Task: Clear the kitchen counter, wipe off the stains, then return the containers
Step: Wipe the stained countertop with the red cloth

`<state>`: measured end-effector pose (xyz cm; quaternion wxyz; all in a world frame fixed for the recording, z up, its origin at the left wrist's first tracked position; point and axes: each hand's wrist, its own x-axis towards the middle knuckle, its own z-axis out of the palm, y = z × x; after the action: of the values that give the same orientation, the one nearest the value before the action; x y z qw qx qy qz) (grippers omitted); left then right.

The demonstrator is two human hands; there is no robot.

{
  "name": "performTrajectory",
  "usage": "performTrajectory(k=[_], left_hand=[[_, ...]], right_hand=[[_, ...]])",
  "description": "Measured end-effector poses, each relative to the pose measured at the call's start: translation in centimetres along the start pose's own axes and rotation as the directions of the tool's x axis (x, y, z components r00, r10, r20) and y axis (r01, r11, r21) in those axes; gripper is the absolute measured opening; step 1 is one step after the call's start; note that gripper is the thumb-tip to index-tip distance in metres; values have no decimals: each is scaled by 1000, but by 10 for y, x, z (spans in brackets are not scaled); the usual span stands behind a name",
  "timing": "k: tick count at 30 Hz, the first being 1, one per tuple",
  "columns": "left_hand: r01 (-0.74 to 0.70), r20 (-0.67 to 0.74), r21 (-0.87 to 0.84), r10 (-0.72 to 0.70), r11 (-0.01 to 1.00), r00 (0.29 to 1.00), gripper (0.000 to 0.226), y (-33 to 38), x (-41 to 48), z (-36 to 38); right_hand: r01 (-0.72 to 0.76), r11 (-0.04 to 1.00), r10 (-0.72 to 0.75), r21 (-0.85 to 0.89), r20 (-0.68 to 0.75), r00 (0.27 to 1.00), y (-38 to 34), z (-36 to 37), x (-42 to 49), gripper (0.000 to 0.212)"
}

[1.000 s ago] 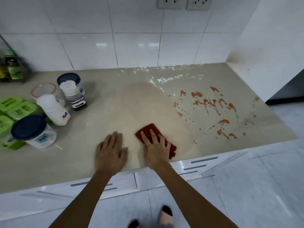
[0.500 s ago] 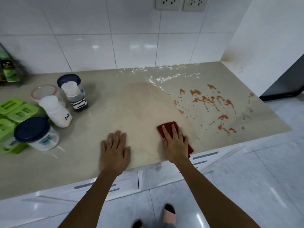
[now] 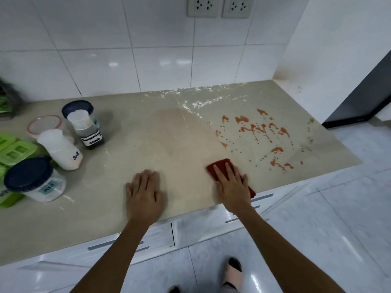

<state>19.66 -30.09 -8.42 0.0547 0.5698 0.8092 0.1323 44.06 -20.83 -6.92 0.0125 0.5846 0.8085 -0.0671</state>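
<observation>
My right hand [image 3: 231, 186] presses flat on a red cloth [image 3: 220, 164] near the front edge of the beige counter [image 3: 160, 144]. My left hand [image 3: 143, 193] rests flat on the counter to the left of it, holding nothing. Orange-red stains [image 3: 262, 132] spatter the counter right of and beyond the cloth. White powder [image 3: 196, 98] is smeared along the back by the wall. At the left stand several containers: a salt bottle [image 3: 61, 149], a seasoning sauce bottle [image 3: 86, 130], a blue-lidded jar [image 3: 33, 180], a red-rimmed tub [image 3: 45, 124] and another blue-lidded jar [image 3: 78, 106] behind.
Green plastic boxes [image 3: 14, 149] sit at the far left edge. White tiled wall with two sockets [image 3: 218, 6] rises behind. A white side panel [image 3: 330, 49] closes the counter's right end. White drawers [image 3: 127, 244] run below the front edge.
My right hand has slid the red cloth to the right along the front of the counter, closer to the stains. My left hand has stayed flat on the counter.
</observation>
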Motion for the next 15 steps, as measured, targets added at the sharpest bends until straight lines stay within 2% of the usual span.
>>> performTrajectory(k=[2, 5, 10, 13, 15], left_hand=[[-37, -2, -26, 37, 999, 999, 63, 17, 4, 3], [-99, 21, -53, 101, 994, 995, 60, 53, 10, 11], [-115, 49, -18, 116, 993, 992, 61, 98, 32, 27], [-74, 95, 17, 72, 997, 993, 67, 110, 42, 38], [-56, 108, 47, 50, 997, 993, 69, 114, 45, 43]], right_hand=[[-97, 995, 97, -22, 38, 995, 24, -2, 9, 55], [-159, 987, 159, 2, 53, 986, 22, -4, 23, 53], [26, 999, -28, 25, 48, 998, 4, -1, 28, 52], [94, 995, -94, -13, 35, 995, 40, 2, 16, 63], [77, 997, -77, -32, 6, 997, 73, 0, 16, 63]])
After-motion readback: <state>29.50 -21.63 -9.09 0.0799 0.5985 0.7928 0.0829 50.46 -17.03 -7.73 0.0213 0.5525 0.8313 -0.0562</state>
